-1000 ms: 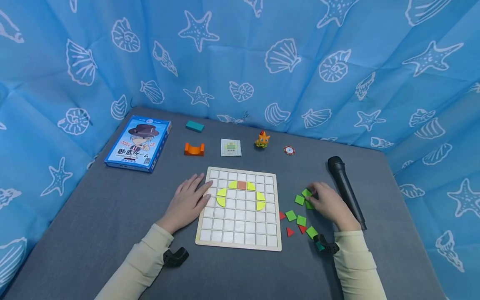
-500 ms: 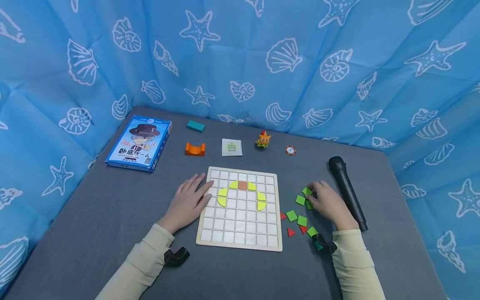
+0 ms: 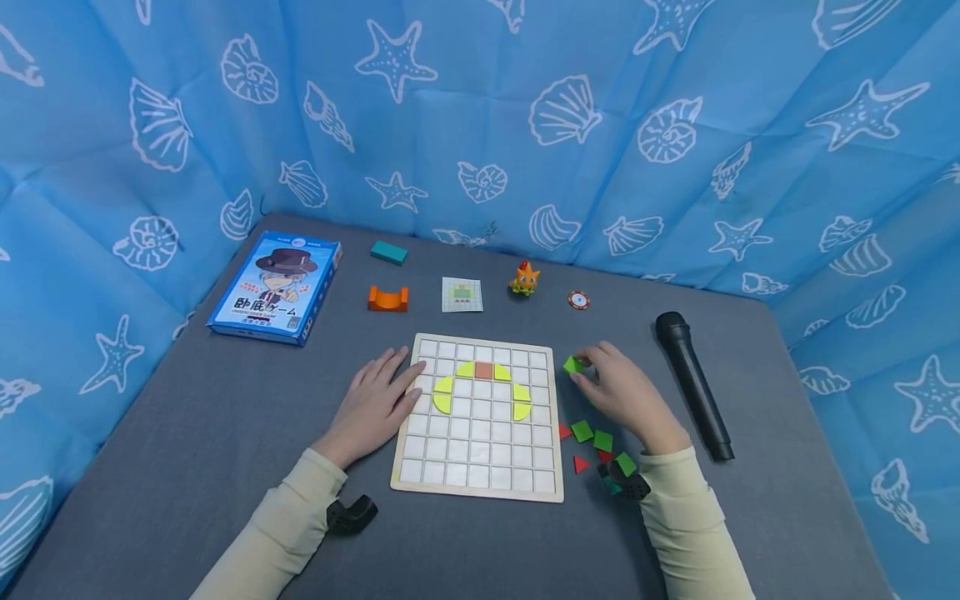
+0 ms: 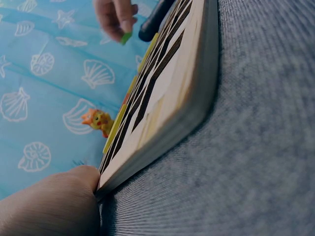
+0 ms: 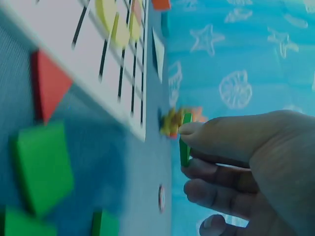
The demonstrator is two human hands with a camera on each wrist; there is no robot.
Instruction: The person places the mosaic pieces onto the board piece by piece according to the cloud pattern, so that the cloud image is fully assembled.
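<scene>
A blue box [image 3: 270,287], teal block [image 3: 389,252], orange block [image 3: 387,301], toy figurine [image 3: 524,280], round chip [image 3: 578,300] and black microphone [image 3: 693,385] share the table [image 3: 247,417].

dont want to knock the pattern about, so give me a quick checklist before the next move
1. Green tile gripped: ok, the right hand pinches it.
2. Only one tile in that hand: cannot tell, others could be hidden.
3. Board steadied: ok, the left hand rests at its left edge.
4. Green tile over the board: not ok, it is beside the right edge.
5. Bare cell directly below the brown square: ok.
6. Card matched: cannot tell, print too small.
</scene>
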